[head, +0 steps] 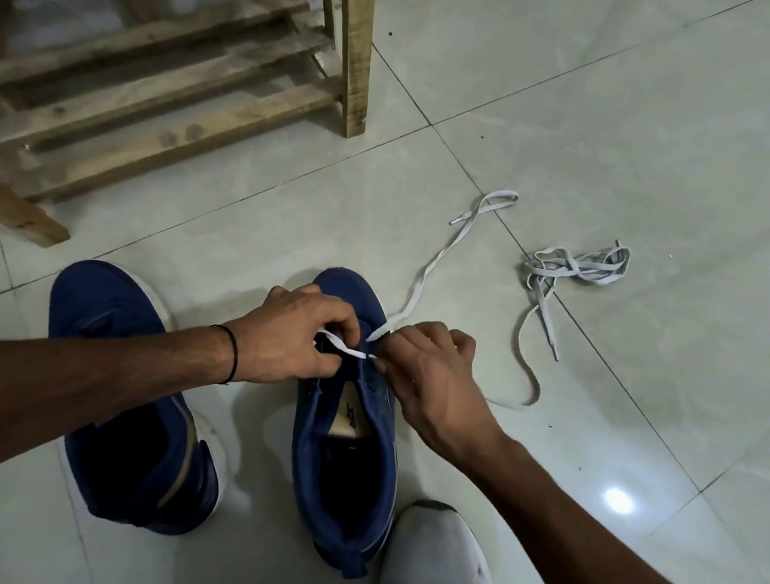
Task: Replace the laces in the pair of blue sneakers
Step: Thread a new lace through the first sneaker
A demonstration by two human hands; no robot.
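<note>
Two blue sneakers stand on the tiled floor, toes pointing away from me. The left sneaker (122, 386) lies partly under my left forearm. Both hands work over the front eyelets of the right sneaker (345, 455). My left hand (294, 336) pinches a white lace (343, 347) at the tongue. My right hand (431, 378) pinches the same lace's other stretch, which trails away over the toe across the floor (440, 255). A second, tangled grey-white lace (568, 269) lies on the floor to the right.
A wooden rack (156, 88) stands at the back left, its leg close to the sneakers' toes. My foot in a white sock (437, 571) rests beside the right sneaker's heel. Pale floor tiles (679, 133) stretch to the right and beyond.
</note>
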